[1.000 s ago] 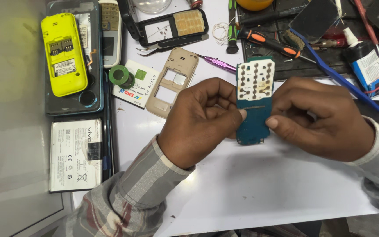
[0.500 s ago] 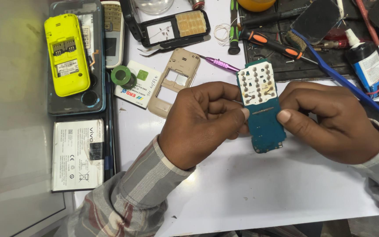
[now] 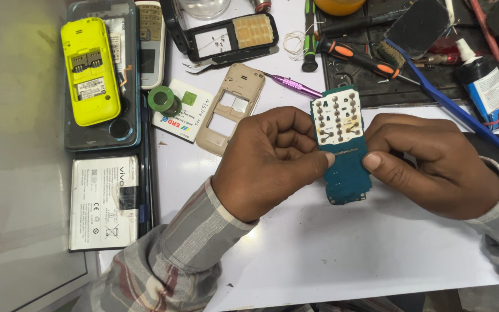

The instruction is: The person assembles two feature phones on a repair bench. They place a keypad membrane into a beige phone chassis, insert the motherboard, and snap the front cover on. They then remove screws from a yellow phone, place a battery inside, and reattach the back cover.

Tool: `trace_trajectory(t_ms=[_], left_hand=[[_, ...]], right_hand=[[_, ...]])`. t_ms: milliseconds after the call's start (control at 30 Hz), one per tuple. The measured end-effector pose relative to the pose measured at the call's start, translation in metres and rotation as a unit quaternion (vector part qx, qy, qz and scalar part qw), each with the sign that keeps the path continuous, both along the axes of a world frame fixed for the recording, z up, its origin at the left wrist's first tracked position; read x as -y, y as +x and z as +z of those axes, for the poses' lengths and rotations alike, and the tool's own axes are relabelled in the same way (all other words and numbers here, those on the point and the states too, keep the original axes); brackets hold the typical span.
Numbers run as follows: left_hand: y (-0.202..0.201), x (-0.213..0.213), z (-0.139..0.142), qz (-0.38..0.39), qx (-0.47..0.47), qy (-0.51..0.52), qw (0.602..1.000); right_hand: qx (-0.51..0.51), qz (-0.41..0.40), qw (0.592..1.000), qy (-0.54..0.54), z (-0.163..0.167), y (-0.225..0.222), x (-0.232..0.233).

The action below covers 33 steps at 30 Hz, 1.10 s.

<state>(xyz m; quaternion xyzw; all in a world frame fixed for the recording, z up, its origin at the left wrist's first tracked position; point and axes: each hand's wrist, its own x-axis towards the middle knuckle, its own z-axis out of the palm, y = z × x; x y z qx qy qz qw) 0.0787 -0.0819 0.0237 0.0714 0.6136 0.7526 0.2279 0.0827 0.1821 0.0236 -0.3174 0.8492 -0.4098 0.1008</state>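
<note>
Circuit board [image 3: 342, 144] now tilted slightly, lower teal end swung right since a moment ago. Beige phone frame [image 3: 230, 107], purple-handled tool [image 3: 293, 84], blue brush [image 3: 446, 98] lie behind on white desk [image 3: 330, 254]. Left hand [image 3: 272, 162] and right hand [image 3: 434, 164] pinch board's mid edges between thumb and fingers, above desk. Keypad half white, dotted with metal contacts.

One head camera looks steeply down, close over the white worktable [image 3: 342, 254], perhaps tilted.

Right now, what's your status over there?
Left hand and right hand both pinch the circuit board, held above the table. Beige frame lies behind, apart. Nothing in the way.
</note>
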Motion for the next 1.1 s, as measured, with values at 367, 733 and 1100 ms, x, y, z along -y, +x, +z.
trace_trajectory(t_ms=[367, 733, 1100], left_hand=[[-0.014, -0.009, -0.007, -0.001, 0.007, 0.032, 0.999], [-0.033, -0.031, -0.007, 0.000, -0.003, 0.021, 1.000], [-0.047, -0.046, -0.018, 0.027, -0.016, 0.020, 0.999]], right_hand=[[0.004, -0.010, 0.999, -0.030, -0.005, -0.015, -0.009], [-0.021, -0.043, 0.999, 0.009, -0.003, -0.032, -0.020], [0.009, -0.006, 1.000, 0.027, -0.017, -0.043, -0.046]])
